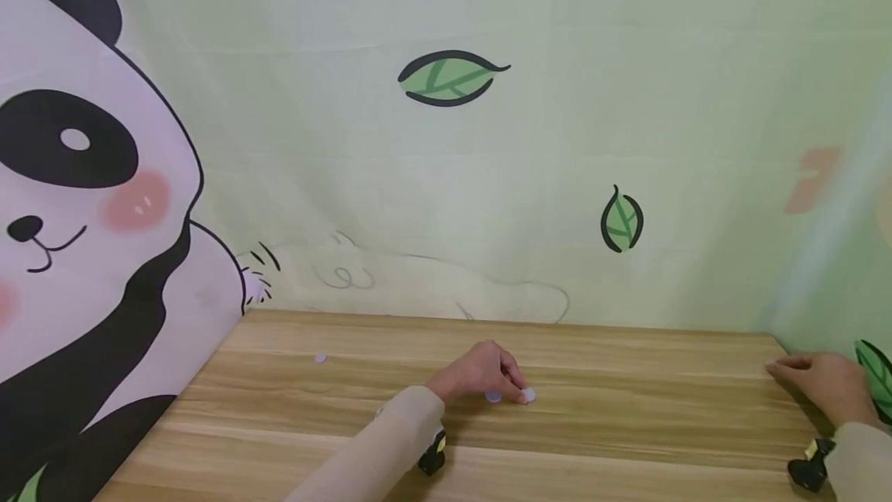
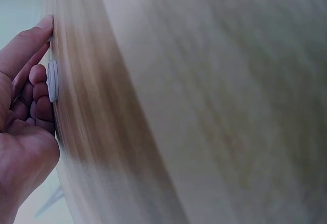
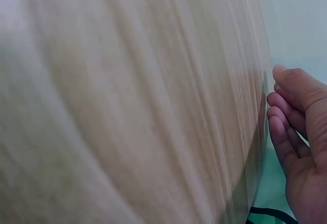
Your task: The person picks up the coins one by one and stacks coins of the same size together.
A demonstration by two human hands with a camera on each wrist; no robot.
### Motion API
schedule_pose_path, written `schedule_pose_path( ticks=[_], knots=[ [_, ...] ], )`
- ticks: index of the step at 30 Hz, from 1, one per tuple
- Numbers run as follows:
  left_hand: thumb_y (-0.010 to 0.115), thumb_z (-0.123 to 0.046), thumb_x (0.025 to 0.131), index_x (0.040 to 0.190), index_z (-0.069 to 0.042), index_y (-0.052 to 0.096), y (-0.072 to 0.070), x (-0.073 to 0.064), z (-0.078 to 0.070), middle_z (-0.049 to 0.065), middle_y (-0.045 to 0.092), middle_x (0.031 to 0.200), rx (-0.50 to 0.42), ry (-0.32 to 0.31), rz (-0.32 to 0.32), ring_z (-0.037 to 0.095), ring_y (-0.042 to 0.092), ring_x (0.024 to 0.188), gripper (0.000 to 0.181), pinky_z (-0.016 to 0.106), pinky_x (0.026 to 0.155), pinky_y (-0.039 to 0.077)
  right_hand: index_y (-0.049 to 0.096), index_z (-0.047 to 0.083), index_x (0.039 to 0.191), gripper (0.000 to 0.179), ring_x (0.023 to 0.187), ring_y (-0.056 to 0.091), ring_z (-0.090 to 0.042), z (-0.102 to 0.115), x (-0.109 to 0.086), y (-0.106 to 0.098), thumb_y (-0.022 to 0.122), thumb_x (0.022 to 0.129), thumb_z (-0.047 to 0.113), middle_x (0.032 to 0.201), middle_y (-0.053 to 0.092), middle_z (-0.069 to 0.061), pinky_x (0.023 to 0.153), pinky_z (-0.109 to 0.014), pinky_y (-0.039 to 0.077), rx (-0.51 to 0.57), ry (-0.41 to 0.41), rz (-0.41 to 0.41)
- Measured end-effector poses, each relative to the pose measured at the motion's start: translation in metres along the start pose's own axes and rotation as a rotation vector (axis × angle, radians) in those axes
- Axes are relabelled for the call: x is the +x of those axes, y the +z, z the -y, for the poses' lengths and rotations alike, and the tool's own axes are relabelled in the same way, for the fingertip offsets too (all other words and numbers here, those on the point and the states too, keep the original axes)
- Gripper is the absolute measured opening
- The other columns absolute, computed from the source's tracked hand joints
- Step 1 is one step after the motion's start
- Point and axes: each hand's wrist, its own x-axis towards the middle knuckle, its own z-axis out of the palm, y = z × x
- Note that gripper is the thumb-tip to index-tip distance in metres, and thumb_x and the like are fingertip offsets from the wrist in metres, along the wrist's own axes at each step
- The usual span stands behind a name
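Note:
My left hand (image 1: pixel 481 372) is low over the middle of the table, its thumb and index finger pinching the edge of a small white disc (image 1: pixel 529 394) at the tabletop. Just beside it, under the hand, lies a second pale disc (image 1: pixel 493 397). In the left wrist view this white disc (image 2: pixel 52 81) looks layered and sits near the curled fingers of the left hand (image 2: pixel 25 101). A third disc (image 1: pixel 320 358) lies apart, farther left. At the table's right edge is my right hand (image 1: pixel 825 382), fingers loosely bent; I see nothing held in the right wrist view's hand (image 3: pixel 301 127).
The wood-grain table (image 1: pixel 627 424) ends at a pale green backdrop (image 1: pixel 313 138) with a printed panda (image 1: pixel 160 269) and leaves. Black wrist devices (image 1: pixel 432 455) hang beneath both sleeves. A dark cable (image 3: pixel 273 213) shows beyond the table edge in the right wrist view.

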Motion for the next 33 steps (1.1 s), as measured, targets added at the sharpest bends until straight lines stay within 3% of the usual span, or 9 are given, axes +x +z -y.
schedule_pose_path(
  ticks=[13,20,25,33],
  knots=[
    [0.091,-0.016,0.076,0.08,-0.014,0.081,0.0,0.001,0.001,-0.012,0.071,0.072,-0.002,-0.004,0.005,-0.001,0.055,0.068,0.011,0.017,0.062,0.043,0.071,-0.01,0.107,0.051,0.106,0.054,-0.058,0.009,-0.002,-0.001,0.073,0.094,0.039,0.119,0.06,-0.039,0.092,-0.064,0.042,0.007,0.005,-0.022],
    [0.091,-0.017,0.076,0.08,-0.014,0.081,0.0,0.001,0.001,-0.013,0.071,0.073,0.002,-0.009,0.004,0.0,0.056,0.068,0.011,0.017,0.063,0.044,0.073,-0.007,0.103,0.052,0.101,0.058,-0.057,0.012,0.0,0.0,0.073,0.093,0.044,0.113,0.063,-0.038,0.084,-0.062,0.045,-0.021,-0.092,-0.07],
    [0.091,-0.017,0.076,0.079,-0.015,0.08,0.0,0.001,0.001,-0.012,0.071,0.073,0.005,-0.008,0.004,0.0,0.056,0.068,0.011,0.017,0.063,0.044,0.074,-0.006,0.104,0.057,0.099,0.06,-0.057,0.015,0.003,0.0,0.07,0.094,0.05,0.112,0.063,-0.038,0.081,-0.062,0.047,-0.013,-0.15,-0.062],
    [0.091,-0.017,0.076,0.079,-0.014,0.081,0.0,0.0,0.001,-0.012,0.071,0.073,-0.002,-0.001,0.002,-0.001,0.055,0.068,0.011,0.017,0.063,0.044,0.075,-0.005,0.104,0.049,0.096,0.063,-0.053,0.027,0.002,0.003,0.072,0.094,0.043,0.107,0.069,-0.032,0.078,-0.06,0.049,0.041,-0.236,-0.1]
  ],
)
